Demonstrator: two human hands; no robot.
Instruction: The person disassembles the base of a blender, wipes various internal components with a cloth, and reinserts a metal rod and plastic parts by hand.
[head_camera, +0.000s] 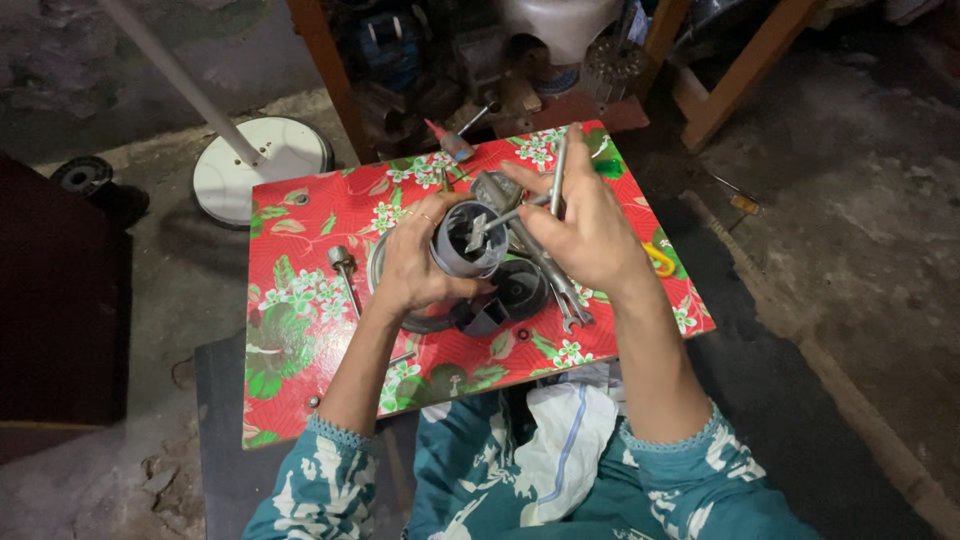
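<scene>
While the left hand wraps around a short grey cylinder, its fingers closed on the wall and the open end turned up toward the camera, the right hand works above it with a long metal rod pinched upright between thumb and fingers and a slimmer metal tool reaching into the cylinder's mouth. Both hands are closed on what they carry; neither is free. The cylinder sits lifted clear of the worktop, a board covered in red flowered cloth, above its middle. Under the hands lie a dark round housing, a wire ring and a wrench, partly hidden. A loose bolt rests to the left, well apart, and a red-handled tool lies near the far edge. The step in hand looks like fitting or prising a part inside the cylinder. What the tip meets inside cannot be made out. A next move would seem to call for a steady left grip, the tool kept in line with the bore, and a light touch so nothing jams or slips.
</scene>
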